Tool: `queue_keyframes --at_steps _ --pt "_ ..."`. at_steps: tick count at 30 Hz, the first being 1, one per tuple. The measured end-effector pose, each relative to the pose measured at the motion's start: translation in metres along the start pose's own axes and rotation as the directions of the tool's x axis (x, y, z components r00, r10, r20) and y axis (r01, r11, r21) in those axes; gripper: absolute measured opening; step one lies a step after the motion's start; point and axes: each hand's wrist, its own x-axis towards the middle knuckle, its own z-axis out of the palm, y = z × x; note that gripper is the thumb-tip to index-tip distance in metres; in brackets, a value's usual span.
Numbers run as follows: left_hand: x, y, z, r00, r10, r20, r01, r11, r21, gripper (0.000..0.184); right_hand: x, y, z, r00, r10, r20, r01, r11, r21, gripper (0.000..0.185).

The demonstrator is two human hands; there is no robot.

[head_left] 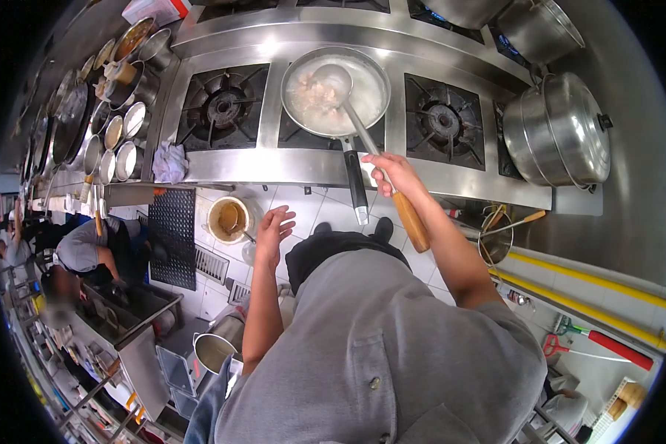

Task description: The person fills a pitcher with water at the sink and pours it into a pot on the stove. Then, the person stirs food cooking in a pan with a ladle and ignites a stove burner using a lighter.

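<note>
My right hand [394,175] is closed round the metal shaft of a ladle [359,124], above its wooden handle. The ladle's bowl rests in a frying pan [382,63] holding whitish, bubbling liquid with pale pink pieces. That pan sits on the middle front burner, its black handle [354,177] pointing toward me and held by neither hand. My left hand [273,231] hangs in the air below the stove edge, fingers apart and slightly curled, with nothing in it. It is nearest to a white bucket [212,222] of brownish contents on the floor.
Black burners [224,108] flank the pan. A large lidded pot [570,129] stands at the right. Metal containers [135,118] and a crumpled cloth [170,163] are at the left. A strainer [496,238] hangs right of my forearm. Another person [81,248] bends at far left.
</note>
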Motion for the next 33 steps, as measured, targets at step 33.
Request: queue_keyframes --at_steps 33 --pt "-0.024 -0.009 0.037 0.981 0.067 0.18 -0.106 0.97 0.221 0.043 -0.049 0.025 -0.002 0.964 -0.113 -0.243 0.072 0.983 -0.169 0.025"
